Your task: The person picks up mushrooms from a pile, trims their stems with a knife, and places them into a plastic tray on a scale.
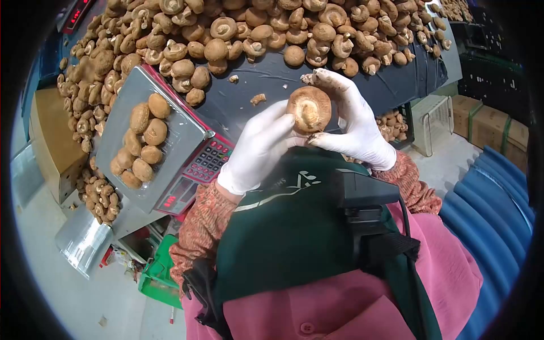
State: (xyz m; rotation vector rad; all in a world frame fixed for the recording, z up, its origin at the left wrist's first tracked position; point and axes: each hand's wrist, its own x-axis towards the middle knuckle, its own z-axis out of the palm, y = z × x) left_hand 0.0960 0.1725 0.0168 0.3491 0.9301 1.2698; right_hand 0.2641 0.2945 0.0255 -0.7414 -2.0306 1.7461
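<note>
A large brown mushroom point(309, 109), its gills and stem facing up, is held in front of the green apron. White-gloved, my left hand point(258, 144) grips its left edge between thumb and fingers. My right hand point(354, 122), in a white glove with dirty fingertips, curves around the right side with fingers apart; whether it touches the cap is hard to tell. On the scale point(192, 127) to the left, a clear tray point(116, 136) carries several brown mushrooms point(155, 131). A large pile of mushrooms point(215, 50) spreads over the dark table point(252, 79).
Small stem pieces point(258, 99) lie on the table beyond my hands. A white crate point(432, 122) and cardboard boxes point(488, 124) stand at the right. An open carton point(56, 141) is at the left, with a green bin point(161, 275) below.
</note>
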